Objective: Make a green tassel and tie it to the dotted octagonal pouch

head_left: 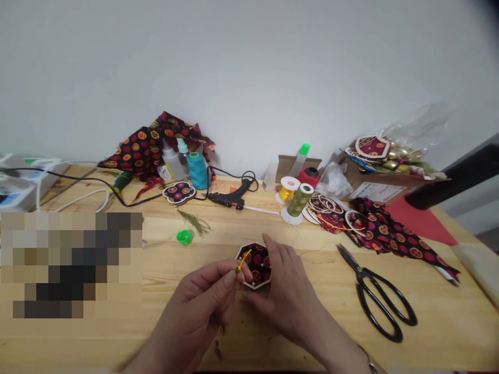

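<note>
My left hand is closed in a pinch on a short yellow cord, its end pointing up past the fingertips. A small greenish bit shows at the pinch. Just behind it is an octagonal patterned fabric piece with a pale rim and small white dots. My right hand curves round the right side of this piece, fingers over its edge and thumb near its lower edge. The fingers hide that right edge. Black-handled scissors lie to the right of my right hand, blades pointing away.
A green cap, a flower-shaped ornament with tassel, and a glue gun lie beyond my hands. Thread spools, patterned fabric and a cardboard box stand or lie at right. Blue thread stands at the back.
</note>
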{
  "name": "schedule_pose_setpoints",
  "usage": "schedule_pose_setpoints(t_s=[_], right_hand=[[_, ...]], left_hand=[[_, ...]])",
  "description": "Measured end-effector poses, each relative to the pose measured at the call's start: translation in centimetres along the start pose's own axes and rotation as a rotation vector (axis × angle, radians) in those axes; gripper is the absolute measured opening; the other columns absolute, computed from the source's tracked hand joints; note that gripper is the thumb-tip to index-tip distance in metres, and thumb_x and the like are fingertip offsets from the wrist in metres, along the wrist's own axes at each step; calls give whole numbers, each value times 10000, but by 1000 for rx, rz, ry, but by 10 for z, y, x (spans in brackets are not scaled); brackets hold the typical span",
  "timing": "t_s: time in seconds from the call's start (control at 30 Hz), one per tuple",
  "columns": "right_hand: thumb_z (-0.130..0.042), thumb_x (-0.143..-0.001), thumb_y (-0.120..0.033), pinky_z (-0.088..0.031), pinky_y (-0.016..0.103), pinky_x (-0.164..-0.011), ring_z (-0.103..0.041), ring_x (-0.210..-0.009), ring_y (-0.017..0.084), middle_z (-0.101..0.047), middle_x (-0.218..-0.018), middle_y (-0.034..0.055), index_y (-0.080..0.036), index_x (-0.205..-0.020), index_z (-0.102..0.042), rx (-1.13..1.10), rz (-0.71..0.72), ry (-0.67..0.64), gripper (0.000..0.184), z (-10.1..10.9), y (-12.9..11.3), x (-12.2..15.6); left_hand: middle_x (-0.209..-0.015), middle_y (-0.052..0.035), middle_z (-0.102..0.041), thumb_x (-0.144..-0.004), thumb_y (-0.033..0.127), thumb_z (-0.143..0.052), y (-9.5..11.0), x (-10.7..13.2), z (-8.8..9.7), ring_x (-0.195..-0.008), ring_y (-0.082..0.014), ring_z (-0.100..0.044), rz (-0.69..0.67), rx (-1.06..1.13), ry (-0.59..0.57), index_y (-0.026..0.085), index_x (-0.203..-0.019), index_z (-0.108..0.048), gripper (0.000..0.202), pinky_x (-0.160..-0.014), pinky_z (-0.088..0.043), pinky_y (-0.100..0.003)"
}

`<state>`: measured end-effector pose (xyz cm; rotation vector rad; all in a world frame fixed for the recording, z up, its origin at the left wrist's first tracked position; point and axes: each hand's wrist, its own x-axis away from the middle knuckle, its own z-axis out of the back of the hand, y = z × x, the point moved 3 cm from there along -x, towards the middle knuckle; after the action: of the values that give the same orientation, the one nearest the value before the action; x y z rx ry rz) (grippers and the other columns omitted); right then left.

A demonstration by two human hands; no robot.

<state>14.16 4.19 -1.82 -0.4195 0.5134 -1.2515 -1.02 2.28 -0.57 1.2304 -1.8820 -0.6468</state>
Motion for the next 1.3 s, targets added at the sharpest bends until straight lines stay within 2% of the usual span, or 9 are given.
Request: schedule_pose_setpoints(t_s=[0.23, 0.4, 0.57, 0.7, 0.8, 0.9, 0.97, 1.07, 1.3], right_hand=[[-618, -771, -311, -455, 547, -902, -516, -1042, 352, -565, -1171, 212, -72, -1382, -353, 71, 71, 81, 708, -9, -1, -5], [-662, -726, -307, -442, 528, -933, -502, -1069, 371, -559, -1190, 251, 30, -1373, -355, 118, 23, 18, 792, -9, 3, -32], [-722, -662, -351, -387, 566, -985, -460, -1172, 394, -511, -1295, 251, -16, -1395, -345, 74, 25, -13, 890, 9, 3, -39], [-522, -843, -200, -346, 477, -1064, -465, -1235, 265, -542, -1313, 141, -167, -1296, -492, -312, 84, 157, 455, 33, 1, -19], [-429, -946, -294, -380, 431, -1048, -537, -1181, 216, -623, -1226, 67, -263, -1177, -589, -861, 7, 106, 283, 32, 1, -6], [-357, -916, -602, -403, 457, -1018, -533, -1194, 270, -604, -1256, 104, -247, -1224, -574, -1280, 1, -75, 518, 20, -2, 3], [-295, -855, -726, -426, 460, -987, -531, -1192, 295, -577, -1281, 134, -223, -1290, -529, -1359, 1, -198, 705, 15, -3, 9], [-340, -887, -664, -487, 414, -890, -626, -1018, 251, -594, -1241, 126, -227, -1304, -518, -1155, -50, -253, 630, 17, 0, 18], [-561, -874, -228, -496, 281, -700, -610, -768, 167, -661, -870, 38, -194, -1021, -627, -565, 39, 27, 165, 25, -4, 28]], left_hand=[[-479, 81, -371, -743, 273, -758, 0, -1, 0, -446, -43, -204, -5, 4, -7, 151, -762, -747, 124, -412, -201, -164], [-484, 81, -362, -740, 280, -757, 2, -1, -4, -443, -43, -203, -2, -2, -12, 148, -761, -751, 134, -407, -194, -162], [-448, 95, -322, -734, 321, -750, 0, -3, -8, -429, -50, -188, 38, -59, -15, 146, -757, -749, 176, -398, -180, -171], [-431, 102, -303, -739, 384, -726, -5, -6, -11, -422, -58, -193, 83, -168, 4, 150, -786, -748, 239, -398, -167, -186], [-443, 93, -338, -764, 433, -682, -8, -7, -17, -420, -64, -235, 113, -309, -11, 155, -839, -751, 296, -402, -169, -196], [-460, 84, -368, -776, 445, -661, -10, -6, -23, -429, -70, -272, 133, -426, -19, 157, -865, -750, 314, -409, -179, -200], [-470, 82, -371, -792, 426, -649, -12, -6, -24, -438, -72, -276, 138, -455, -19, 160, -857, -749, 291, -414, -180, -201], [-479, 78, -384, -811, 408, -635, -13, -6, -24, -430, -66, -259, 143, -454, -21, 164, -820, -747, 269, -404, -156, -203], [-466, 72, -410, -785, 393, -668, -18, -8, -19, -423, -64, -238, 120, -395, 23, 170, -878, -763, 260, -398, -147, -198]])
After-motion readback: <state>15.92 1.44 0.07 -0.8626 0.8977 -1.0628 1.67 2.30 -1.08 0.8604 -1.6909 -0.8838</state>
